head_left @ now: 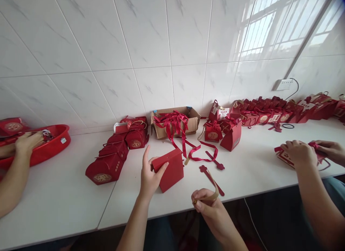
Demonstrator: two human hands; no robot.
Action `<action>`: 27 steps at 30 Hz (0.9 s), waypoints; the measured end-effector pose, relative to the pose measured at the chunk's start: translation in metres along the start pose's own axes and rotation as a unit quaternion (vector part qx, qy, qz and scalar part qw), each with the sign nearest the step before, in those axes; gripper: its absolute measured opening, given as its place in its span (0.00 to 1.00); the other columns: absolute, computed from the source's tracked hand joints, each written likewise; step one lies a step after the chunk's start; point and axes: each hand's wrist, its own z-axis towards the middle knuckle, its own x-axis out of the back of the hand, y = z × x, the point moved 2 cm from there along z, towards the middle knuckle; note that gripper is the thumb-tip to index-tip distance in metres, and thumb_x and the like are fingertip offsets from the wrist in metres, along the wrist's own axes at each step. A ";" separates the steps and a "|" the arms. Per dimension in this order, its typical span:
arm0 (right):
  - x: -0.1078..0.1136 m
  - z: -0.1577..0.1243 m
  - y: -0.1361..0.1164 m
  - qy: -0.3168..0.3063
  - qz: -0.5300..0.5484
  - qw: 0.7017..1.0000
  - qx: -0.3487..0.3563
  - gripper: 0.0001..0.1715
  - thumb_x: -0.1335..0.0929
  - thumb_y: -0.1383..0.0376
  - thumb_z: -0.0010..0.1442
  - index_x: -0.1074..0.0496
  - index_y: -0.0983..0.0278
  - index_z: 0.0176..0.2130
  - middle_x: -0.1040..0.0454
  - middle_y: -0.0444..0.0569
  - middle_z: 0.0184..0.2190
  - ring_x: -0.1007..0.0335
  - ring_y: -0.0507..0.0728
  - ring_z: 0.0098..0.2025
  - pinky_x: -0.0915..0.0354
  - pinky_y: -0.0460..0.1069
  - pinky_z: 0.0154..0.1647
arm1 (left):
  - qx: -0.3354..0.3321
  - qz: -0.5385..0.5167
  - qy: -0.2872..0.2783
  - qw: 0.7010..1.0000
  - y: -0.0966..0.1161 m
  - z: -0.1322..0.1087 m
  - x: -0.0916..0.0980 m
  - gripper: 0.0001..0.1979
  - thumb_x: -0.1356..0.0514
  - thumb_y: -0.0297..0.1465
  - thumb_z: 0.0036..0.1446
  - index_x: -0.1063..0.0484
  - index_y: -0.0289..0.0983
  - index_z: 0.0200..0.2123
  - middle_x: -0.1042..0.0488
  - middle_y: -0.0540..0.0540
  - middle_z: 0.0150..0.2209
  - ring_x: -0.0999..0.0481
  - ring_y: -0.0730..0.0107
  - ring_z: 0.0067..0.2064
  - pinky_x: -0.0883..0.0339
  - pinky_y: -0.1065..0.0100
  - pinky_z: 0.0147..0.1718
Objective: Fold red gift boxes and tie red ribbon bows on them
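Note:
My left hand (152,173) grips a plain red gift box (171,170) by its near left side, the thumb on the front and the index finger raised. The box is tilted above the white table. Lower right of it, my right hand (207,208) pinches a tan ribbon strip (214,193), whose free end curls upward; a small gold-coloured bit shows at the fingertips. Close by on the table lie a dark red flower-ended strip (212,181) and a second similar strip (215,161). A loose red ribbon (201,158) loops behind them.
A cardboard box (194,125) spilling red ribbons stands against the wall. Finished-looking red gift boxes (107,164) sit left, and more red boxes (264,116) line the right. Co-workers' hands are at a red basin (58,145) and a box on the right (285,159).

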 end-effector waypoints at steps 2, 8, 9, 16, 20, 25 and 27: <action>-0.001 0.001 -0.004 0.015 -0.046 0.998 0.031 0.06 0.24 0.63 0.47 0.23 0.58 0.29 0.28 0.46 0.31 0.35 0.53 0.34 0.41 0.49 0.37 | 0.000 -0.003 -0.005 1.000 -0.001 -0.004 -0.002 0.33 0.36 0.36 0.51 0.43 0.41 0.59 0.26 0.48 0.36 0.24 0.67 0.36 0.28 0.65 0.37; -0.007 0.012 -0.020 0.013 -0.259 0.946 0.195 0.03 0.29 0.64 0.55 0.22 0.56 0.32 0.30 0.49 0.31 0.34 0.57 0.37 0.39 0.53 0.38 | -0.023 0.044 -0.071 0.996 0.003 -0.019 -0.003 0.10 0.37 0.37 0.52 0.25 0.36 0.32 0.23 0.44 0.33 0.23 0.64 0.36 0.28 0.67 0.35; -0.008 0.015 -0.021 0.014 -0.297 0.929 0.221 0.05 0.30 0.65 0.56 0.21 0.55 0.33 0.31 0.49 0.33 0.34 0.58 0.38 0.39 0.54 0.40 | -0.037 0.049 -0.071 0.996 0.004 -0.021 -0.003 0.10 0.37 0.37 0.52 0.24 0.36 0.31 0.23 0.44 0.33 0.23 0.63 0.37 0.28 0.66 0.37; -0.015 0.033 -0.017 0.049 -0.429 0.852 0.296 0.08 0.30 0.65 0.55 0.20 0.52 0.32 0.39 0.49 0.52 0.42 0.65 0.55 0.47 0.60 0.52 | -0.005 0.022 -0.085 0.996 0.006 -0.037 -0.006 0.11 0.39 0.38 0.54 0.23 0.36 0.32 0.21 0.42 0.36 0.22 0.62 0.39 0.28 0.66 0.38; -0.023 0.036 -0.013 0.073 -0.447 0.837 0.308 0.09 0.31 0.65 0.55 0.20 0.53 0.33 0.45 0.49 0.58 0.46 0.67 0.58 0.47 0.63 0.54 | 0.020 0.012 -0.083 0.996 0.003 -0.044 -0.007 0.13 0.40 0.39 0.56 0.24 0.35 0.33 0.21 0.44 0.34 0.22 0.63 0.37 0.29 0.69 0.36; -0.027 0.039 -0.013 0.068 -0.451 0.832 0.316 0.10 0.32 0.67 0.55 0.20 0.52 0.32 0.45 0.46 0.60 0.53 0.68 0.61 0.48 0.65 0.55 | 0.001 -0.008 -0.089 0.996 0.005 -0.050 -0.011 0.13 0.42 0.39 0.57 0.25 0.35 0.33 0.22 0.44 0.34 0.23 0.64 0.38 0.30 0.68 0.39; -0.027 0.039 -0.013 0.066 -0.441 0.836 0.321 0.09 0.31 0.66 0.55 0.20 0.53 0.32 0.43 0.48 0.59 0.49 0.68 0.59 0.46 0.65 0.55 | -0.005 -0.019 -0.093 0.996 0.007 -0.052 -0.012 0.12 0.41 0.38 0.57 0.25 0.36 0.32 0.22 0.44 0.34 0.23 0.64 0.39 0.30 0.68 0.40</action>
